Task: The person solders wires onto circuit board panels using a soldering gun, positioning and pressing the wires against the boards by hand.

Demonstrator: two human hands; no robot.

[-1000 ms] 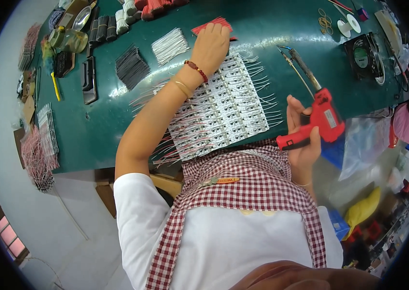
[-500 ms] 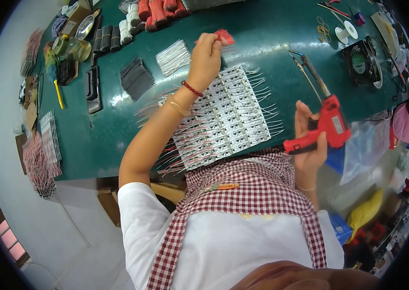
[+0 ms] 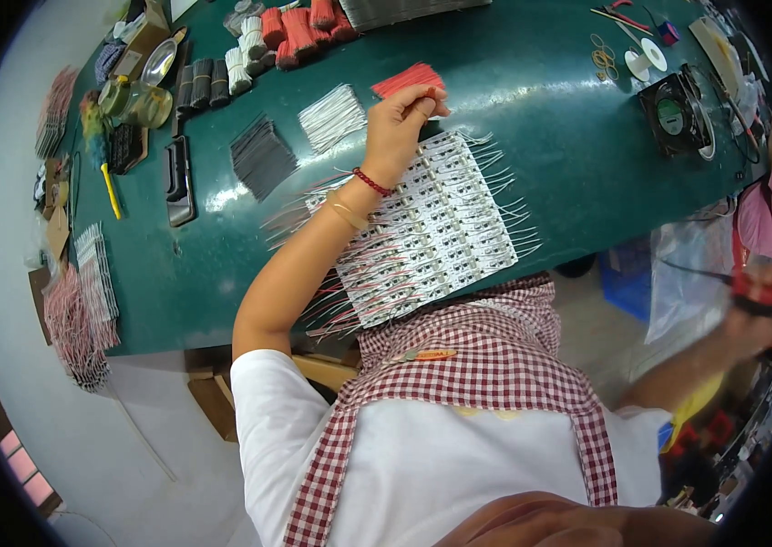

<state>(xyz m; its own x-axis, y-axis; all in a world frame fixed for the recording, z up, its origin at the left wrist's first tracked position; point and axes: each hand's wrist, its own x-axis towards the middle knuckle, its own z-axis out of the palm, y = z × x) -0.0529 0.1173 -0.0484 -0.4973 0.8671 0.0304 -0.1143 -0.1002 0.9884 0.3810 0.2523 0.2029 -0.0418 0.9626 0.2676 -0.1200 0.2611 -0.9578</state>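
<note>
White rectangular circuit-board panel (image 3: 459, 219): landmark; flat on the green counter (image 3: 577, 173), near its front edge, with thin white leads (image 3: 486, 150) fringing the right side and red and white leads (image 3: 363, 287) the left

Left hand (image 3: 400, 123): just beyond the panel's far edge, beside a pile of thin red wires (image 3: 404, 79); thumb and fingertips pinched together; whether they hold a wire cannot be told

Right hand (image 3: 755, 326): well to the right of the panel, past the counter's edge; apparently wrapped round a red-handled soldering gun (image 3: 762, 296)

Wire stock: loose white wires (image 3: 331, 118) and dark grey wires (image 3: 263, 157), beyond the panel and toward its left

Just changed: soldering gun swung outward from beside the panel's right edge; left hand now at the near side of the red wires

Bearing on the wiring: likely a break in soldering, the gun being away from the panel

Hidden: part of the panel's left half, under the left forearm (image 3: 299, 246)

Hard to make out: right hand and soldering gun, both motion-blurred; the gun's tip is indistinct
</note>
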